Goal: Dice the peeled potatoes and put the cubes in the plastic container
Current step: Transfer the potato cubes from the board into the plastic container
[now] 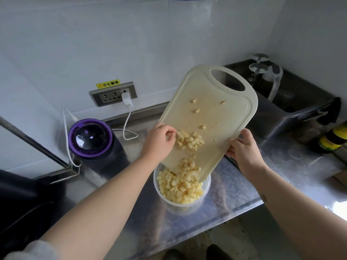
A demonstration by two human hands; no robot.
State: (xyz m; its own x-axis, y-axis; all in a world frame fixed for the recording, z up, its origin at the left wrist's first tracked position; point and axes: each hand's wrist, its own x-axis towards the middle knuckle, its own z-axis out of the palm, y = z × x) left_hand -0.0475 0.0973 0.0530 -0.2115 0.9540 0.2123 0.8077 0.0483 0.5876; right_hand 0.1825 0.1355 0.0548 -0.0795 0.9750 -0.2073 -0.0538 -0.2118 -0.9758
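Forearms reach out below me over the steel counter [234, 188], and between them the round clear plastic container [180, 208] stands upright near the counter's front edge. My right hand [244, 149] grips the long right edge of the beige cutting board [216, 113], fingers curled underneath. It holds the board tilted, handle hole high, with the low end over the container's far rim. My left hand [159, 139] is at the board's left edge with its fingers loosely bent. It pinches nothing, and the tips sit against a pile of potato cubes [189, 141] partway down the board. To do this well, I judge I should keep the low end over the mouth so nothing skips onto the counter. Short downhill rakes should work better than one shove. After that I should go up for the few stray cubes [197, 111] stuck higher on the board; wet potato clings, so a steeper tilt alone may not free them. The container looks light and could tip if the board leans on it hard. Pale yellow cubes fill much of it, with more lying at the board's low end just above them. To the right, a dark tub [293, 109] holds upturned stemmed glasses [259, 68] and a clear jug. A yellow-labelled jar [330, 141] stands near it, and I cannot see what is inside.
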